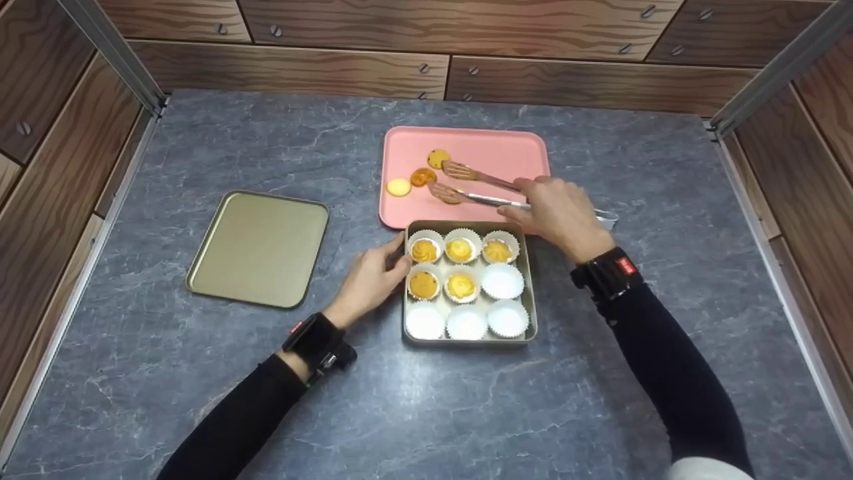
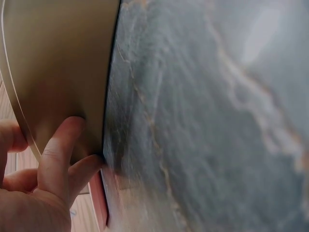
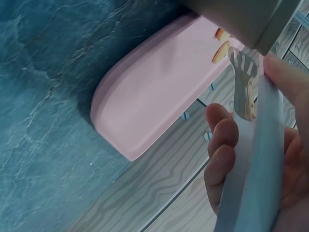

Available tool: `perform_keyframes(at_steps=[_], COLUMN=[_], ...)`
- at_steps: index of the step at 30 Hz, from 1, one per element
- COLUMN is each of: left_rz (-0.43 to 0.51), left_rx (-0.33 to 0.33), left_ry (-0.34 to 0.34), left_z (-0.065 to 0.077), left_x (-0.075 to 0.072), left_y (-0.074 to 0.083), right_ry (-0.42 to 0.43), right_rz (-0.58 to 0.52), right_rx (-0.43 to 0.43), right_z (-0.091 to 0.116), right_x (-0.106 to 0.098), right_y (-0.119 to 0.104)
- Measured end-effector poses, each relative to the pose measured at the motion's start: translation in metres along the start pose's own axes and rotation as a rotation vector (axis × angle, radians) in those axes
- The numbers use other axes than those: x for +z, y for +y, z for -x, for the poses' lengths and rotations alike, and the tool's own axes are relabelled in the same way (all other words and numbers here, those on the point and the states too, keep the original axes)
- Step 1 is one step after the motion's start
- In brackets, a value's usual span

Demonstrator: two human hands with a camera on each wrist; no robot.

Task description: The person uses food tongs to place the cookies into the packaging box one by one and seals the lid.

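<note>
My right hand (image 1: 560, 213) holds a pair of metal tongs (image 1: 496, 200) over the pink tray (image 1: 513, 147). The tongs' slotted ends stand apart, beside a dotted round cookie (image 1: 437, 159) and a brown swirled cookie (image 1: 422, 177). The lower end overlaps another cookie (image 1: 452, 197). A pale round cookie (image 1: 398, 187) lies farther left. My left hand (image 1: 370, 277) touches the left side of a square tin (image 1: 532, 293), its fingers (image 2: 58, 154) against the outer wall and the thumb at the rim. Inside stand white paper cups (image 1: 503, 282), several with cookies (image 1: 461, 285), several empty.
A gold square lid (image 1: 260, 250) lies on the grey marbled table (image 1: 373, 400), left of the tin. The tin sits right up against the tray's near edge. Wood-patterned panels (image 1: 346, 67) and metal rails (image 1: 113, 53) border the table.
</note>
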State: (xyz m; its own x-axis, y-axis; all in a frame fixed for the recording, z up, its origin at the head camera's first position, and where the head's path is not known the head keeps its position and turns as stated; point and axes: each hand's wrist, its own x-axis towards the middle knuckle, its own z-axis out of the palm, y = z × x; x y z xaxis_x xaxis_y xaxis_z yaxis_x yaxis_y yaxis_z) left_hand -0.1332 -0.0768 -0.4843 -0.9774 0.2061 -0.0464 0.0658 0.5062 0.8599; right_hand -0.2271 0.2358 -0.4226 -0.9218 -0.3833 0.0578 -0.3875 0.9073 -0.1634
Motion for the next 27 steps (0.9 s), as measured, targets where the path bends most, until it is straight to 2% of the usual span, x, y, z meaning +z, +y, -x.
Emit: perform_keyframes(at_steps=[5,12,21,27], left_rz=[0.007,0.004,0.012,0.031], left_rx=[-0.002,0.010,0.001,-0.012], left_ry=[-0.010,-0.004,-0.015,-0.025], left_z=[0.000,0.000,0.000,0.001], left_x=[0.001,-0.001,-0.001,-0.001], left_y=[0.000,0.000,-0.001,0.000], right_ry=[-0.023,0.011,-0.004,0.019], right_rz=[0.002,0.004,-0.009,0.007], right_rx=[-0.005,0.001,-0.007,-0.022], right_z=[0.001,0.005,0.008,0.010], right_x=[0.001,0.003,0.005,0.008], right_y=[0.005,0.015,0.022,0.025])
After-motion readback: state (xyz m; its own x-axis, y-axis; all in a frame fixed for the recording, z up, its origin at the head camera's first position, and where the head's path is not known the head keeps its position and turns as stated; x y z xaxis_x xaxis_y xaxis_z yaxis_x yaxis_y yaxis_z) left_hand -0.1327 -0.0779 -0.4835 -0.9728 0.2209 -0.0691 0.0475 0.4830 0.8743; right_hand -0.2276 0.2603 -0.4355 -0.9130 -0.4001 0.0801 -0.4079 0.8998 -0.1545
